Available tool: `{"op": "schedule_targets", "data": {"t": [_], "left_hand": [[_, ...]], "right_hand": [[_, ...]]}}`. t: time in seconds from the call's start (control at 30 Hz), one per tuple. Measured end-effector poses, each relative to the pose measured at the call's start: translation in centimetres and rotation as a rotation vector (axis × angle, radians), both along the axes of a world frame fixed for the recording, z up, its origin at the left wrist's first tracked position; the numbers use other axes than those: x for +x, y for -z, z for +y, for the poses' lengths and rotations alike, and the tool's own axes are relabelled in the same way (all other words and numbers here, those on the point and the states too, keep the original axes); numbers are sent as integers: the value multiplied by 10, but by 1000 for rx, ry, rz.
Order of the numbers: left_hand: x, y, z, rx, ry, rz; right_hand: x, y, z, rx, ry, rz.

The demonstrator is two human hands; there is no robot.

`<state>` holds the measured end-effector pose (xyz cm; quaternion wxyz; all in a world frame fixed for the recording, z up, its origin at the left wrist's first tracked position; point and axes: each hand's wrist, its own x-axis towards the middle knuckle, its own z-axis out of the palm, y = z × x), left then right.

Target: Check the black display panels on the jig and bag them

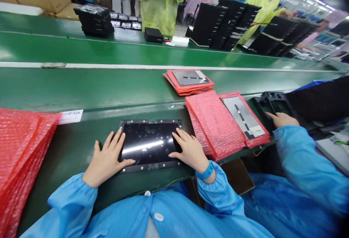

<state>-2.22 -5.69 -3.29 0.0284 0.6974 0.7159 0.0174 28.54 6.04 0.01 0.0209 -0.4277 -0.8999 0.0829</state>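
Observation:
A black display panel (148,141) with a glossy screen lies flat on the green bench in front of me. My left hand (107,159) rests on its left edge, fingers spread, thumb on the glass. On the panel's right edge my right hand (188,150) lies with fingers stretched over the screen; a blue wrist strap circles that wrist. Neither hand holds anything. Both sleeves are blue.
Red bubble-wrap bags lie stacked at the left (21,150) and right (215,123); a grey panel (244,118) sits on a bag. Another wrapped panel (189,79) rides the green conveyor (95,85). A co-worker's hand (282,119) touches a black tray (272,103). Black tray stacks (218,23) stand behind.

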Motion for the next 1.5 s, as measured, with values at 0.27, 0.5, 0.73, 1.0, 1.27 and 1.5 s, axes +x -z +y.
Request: {"op": "schedule_targets", "data": {"t": [0.27, 0.5, 0.73, 1.0, 1.27, 1.5], "left_hand": [[24, 6, 1, 131, -100, -6], [19, 18, 2, 168, -230, -336], [41, -29, 3, 266, -529, -1259], [12, -50, 7, 312, -863, -1972], [-4, -53, 11, 439, -923, -2140], [-3, -48, 10, 427, -890, -2075]], "right_hand": [[-70, -5, 15, 93, -126, 87], [-104, 14, 26, 164, -154, 290], [-82, -17, 23, 200, -113, 660], [-26, -20, 20, 10, 231, 1007], [-13, -29, -9, -766, -56, 915], [-25, -38, -14, -657, -33, 875]]}}
